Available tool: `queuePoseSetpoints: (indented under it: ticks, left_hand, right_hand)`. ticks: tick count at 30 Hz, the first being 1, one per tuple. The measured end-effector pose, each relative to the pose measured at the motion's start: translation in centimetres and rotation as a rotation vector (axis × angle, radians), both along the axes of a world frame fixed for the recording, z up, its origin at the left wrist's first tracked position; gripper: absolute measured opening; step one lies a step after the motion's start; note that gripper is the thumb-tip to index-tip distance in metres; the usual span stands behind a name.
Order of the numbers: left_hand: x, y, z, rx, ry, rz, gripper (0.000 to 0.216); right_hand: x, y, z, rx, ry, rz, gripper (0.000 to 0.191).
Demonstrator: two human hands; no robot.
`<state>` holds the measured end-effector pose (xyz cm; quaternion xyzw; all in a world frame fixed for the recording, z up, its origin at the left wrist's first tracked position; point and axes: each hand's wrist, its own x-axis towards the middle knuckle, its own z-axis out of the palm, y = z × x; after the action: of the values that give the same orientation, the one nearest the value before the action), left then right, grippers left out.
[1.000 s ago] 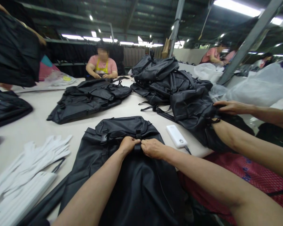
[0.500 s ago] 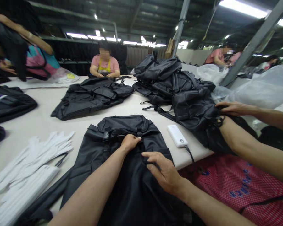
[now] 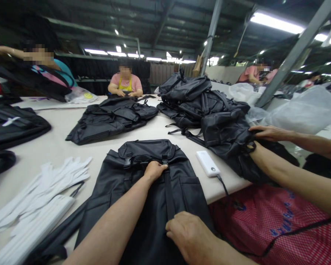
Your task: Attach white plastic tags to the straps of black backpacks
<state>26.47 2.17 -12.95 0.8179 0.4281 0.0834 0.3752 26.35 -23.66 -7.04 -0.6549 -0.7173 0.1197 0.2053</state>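
A black backpack [image 3: 143,184] lies flat on the pale table [image 3: 55,143] in front of me, flap end away from me. My left hand [image 3: 153,171] is closed on the backpack just below the flap buckles, at the top of a vertical black strap [image 3: 168,195]. My right hand [image 3: 189,235] is closed on the lower end of that strap, close to my body, so the strap runs taut between the two hands.
White gloves [image 3: 41,187] are stacked at the left. A white power bank [image 3: 208,163] with a cable lies right of the backpack. A neighbouring person's hands [image 3: 264,133] work on a pile of black backpacks [image 3: 206,106]. More black bags [image 3: 113,116] and seated people are farther back.
My right hand has slid from beside my left hand down the strap toward my body. My left hand stayed at the flap. The view tilted down slightly.
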Motion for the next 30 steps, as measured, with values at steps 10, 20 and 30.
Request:
queuePoseSetpoints:
  ticks: [10,20,30]
  left_hand:
    - [0.1,-0.5,0.5,0.015,0.03,0.018,0.034]
    - [0.4,-0.7,0.7,-0.018,0.024,-0.001,0.036]
    - [-12.2,1.6,7.7,0.089,-0.07,0.149,0.034]
  right_hand:
    - [2.3,5.9,2.5,0.323,0.87,-0.29,0.015]
    - [-1.5,3.0,0.2,-0.071,1.053,-0.43,0.017]
    - [1.5,0.1,7.3,-0.216,0.53,-0.007,0.013]
